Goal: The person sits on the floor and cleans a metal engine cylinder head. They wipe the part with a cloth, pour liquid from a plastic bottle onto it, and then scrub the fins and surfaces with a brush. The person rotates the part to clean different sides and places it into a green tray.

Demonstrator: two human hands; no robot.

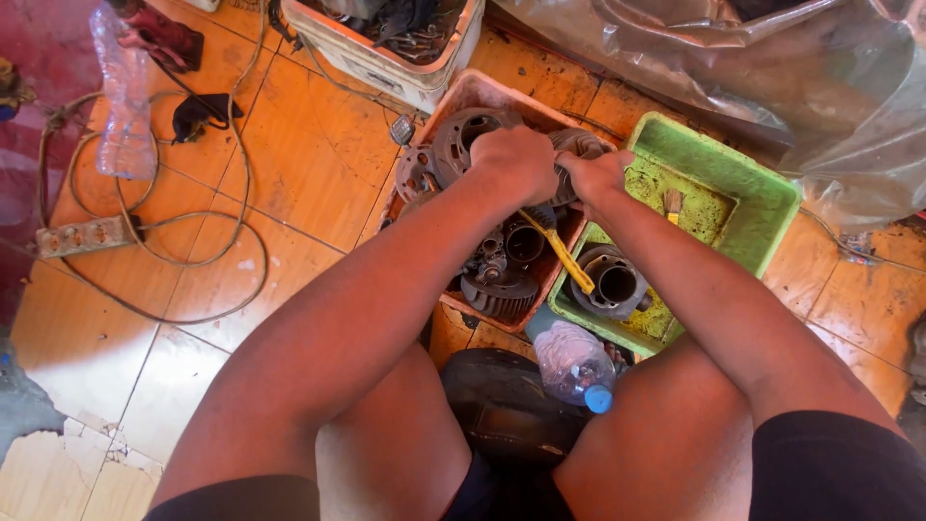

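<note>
Both my hands meet over a pink tray (pixel 463 96) full of grey engine parts. My left hand (pixel 516 159) is closed in a fist against a finned grey metal part (pixel 579 143). My right hand (pixel 600 176) grips the same part from the right. A yellow-handled tool (pixel 562 256) slants from under my left hand down toward a grey cylinder (pixel 612 282) in the green tray (pixel 743 193); I cannot tell whether a hand holds it. A round grey disc part (pixel 458 140) lies just left of my left hand.
A plastic bottle with a blue cap (pixel 576 367) lies between my knees by a black tyre-like object (pixel 506 405). On the orange tiled floor to the left are a power strip (pixel 82 234), looping cables and a clear bottle (pixel 123 106). A white crate (pixel 386 58) and plastic sheeting (pixel 772 68) stand behind.
</note>
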